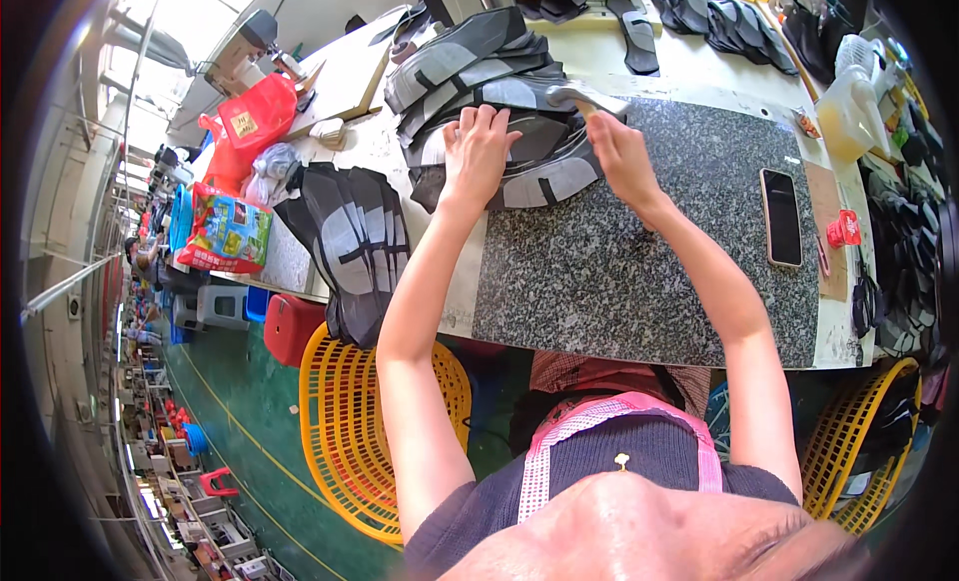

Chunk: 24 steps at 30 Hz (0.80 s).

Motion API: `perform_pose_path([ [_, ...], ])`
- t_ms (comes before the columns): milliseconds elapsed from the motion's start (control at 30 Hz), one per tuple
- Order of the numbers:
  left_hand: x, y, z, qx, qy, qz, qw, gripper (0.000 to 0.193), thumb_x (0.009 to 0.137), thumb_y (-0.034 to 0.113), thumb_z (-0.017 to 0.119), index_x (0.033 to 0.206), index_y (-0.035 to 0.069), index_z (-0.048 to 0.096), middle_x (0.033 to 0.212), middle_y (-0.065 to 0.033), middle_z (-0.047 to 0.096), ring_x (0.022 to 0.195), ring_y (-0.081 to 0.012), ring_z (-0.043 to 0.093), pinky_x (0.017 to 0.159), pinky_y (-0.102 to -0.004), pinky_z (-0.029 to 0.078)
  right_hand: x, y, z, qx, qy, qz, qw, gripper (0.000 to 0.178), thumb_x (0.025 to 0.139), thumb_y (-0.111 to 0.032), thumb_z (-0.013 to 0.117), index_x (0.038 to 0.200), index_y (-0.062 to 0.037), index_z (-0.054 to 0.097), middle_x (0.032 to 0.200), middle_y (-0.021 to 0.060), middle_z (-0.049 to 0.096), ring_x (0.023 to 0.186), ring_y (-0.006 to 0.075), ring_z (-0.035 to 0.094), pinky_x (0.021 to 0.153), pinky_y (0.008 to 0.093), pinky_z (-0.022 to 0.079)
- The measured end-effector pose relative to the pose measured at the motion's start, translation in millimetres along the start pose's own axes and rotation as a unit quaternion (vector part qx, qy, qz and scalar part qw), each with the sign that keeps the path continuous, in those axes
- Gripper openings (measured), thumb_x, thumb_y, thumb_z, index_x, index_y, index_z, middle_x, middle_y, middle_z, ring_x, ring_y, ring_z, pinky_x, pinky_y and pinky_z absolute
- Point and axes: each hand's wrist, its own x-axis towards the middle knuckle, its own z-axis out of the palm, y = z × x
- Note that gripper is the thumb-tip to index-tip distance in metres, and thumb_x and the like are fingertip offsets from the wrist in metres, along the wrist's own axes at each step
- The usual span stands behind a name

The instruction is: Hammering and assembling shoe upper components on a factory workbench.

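My left hand (479,151) lies on a heap of flat black-and-grey cut pieces (465,56), which look like shoe uppers. Its fingers are spread and slightly bent, with the thumb apart. Closed round the handle of a hammer is my right hand (621,161). The hammer's shiny metal head (589,98) sits over the right side of the heap; whether it touches the pieces I cannot tell. Below both hands, one piece (549,184) reaches onto the edge of the speckled grey stone slab (639,271).
A fanned stack of pieces (355,236) overhangs the table's left edge. On the right lie a phone (782,218), a small red container (844,228) and black scissors (865,299). Yellow baskets (335,441) stand below the table on both sides. Red bags (250,121) sit at the left.
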Motion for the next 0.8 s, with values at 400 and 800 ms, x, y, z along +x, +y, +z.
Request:
perform_pose_path([
  [400, -45.7, -123.0, -99.0, -0.189, 0.233, -0.238, 0.924, 0.021, 0.097, 0.008, 0.061, 0.116, 0.001, 0.055, 0.096, -0.0063, 0.061, 0.089, -0.0165, 0.061, 0.080, -0.0323, 0.051, 30.0, 27.9, 31.0, -0.090, -0.040, 0.037, 0.994, 0.052, 0.106, -0.041, 0.044, 0.089, 0.0032, 0.064, 0.085, 0.0304, 0.066, 0.087, 0.0505, 0.063, 0.075, 0.0561, 0.048],
  [800, -53.2, 57.4, -182.8, -0.221, -0.142, -0.241, 0.934, 0.016, 0.097, 0.014, 0.060, 0.111, 0.007, 0.062, 0.104, -0.0157, 0.072, 0.087, -0.0355, 0.071, 0.077, -0.0462, 0.054, -9.1, 8.3, -8.8, 0.032, 0.042, -0.047, 0.997, 0.050, 0.108, -0.040, 0.043, 0.087, 0.0019, 0.058, 0.064, 0.0157, 0.056, 0.057, 0.0284, 0.057, 0.058, 0.0416, 0.043],
])
